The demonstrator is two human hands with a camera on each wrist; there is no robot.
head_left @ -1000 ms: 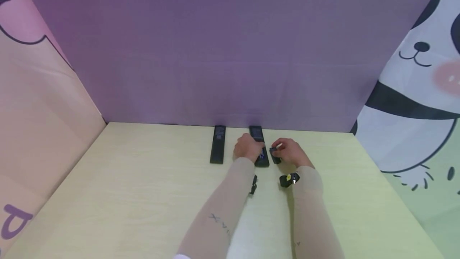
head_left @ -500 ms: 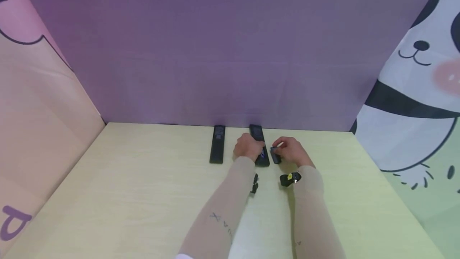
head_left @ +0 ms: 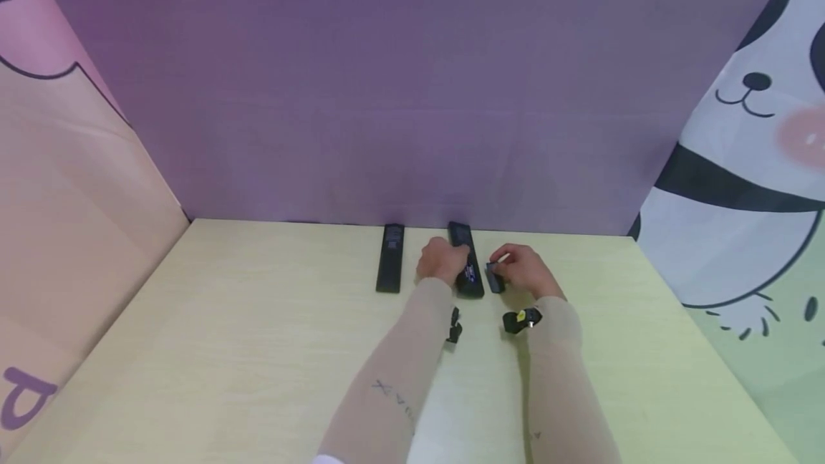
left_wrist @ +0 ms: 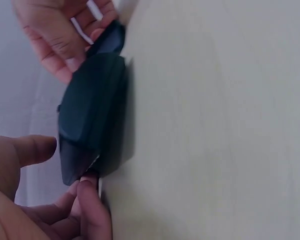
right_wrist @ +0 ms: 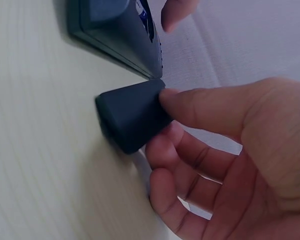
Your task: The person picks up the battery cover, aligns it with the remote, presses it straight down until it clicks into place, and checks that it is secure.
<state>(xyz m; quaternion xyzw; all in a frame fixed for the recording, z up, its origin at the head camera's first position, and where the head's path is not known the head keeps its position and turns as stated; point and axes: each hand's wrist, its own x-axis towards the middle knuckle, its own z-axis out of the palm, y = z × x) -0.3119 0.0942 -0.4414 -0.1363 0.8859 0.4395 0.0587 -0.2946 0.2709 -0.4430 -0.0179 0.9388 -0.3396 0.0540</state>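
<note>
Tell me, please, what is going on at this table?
A person is handling a dark remote on the table. The left hand touches the remote's side, while the right hand pinches a small dark piece, probably its battery cover, beside it. The piece is not on the remote, and something blue, perhaps batteries, shows in the remote's opening. A second dark remote lies apart to the left, untouched by either hand.

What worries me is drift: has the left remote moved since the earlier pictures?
No: in the head view, the left remote shows no shift either way against the table.
</note>
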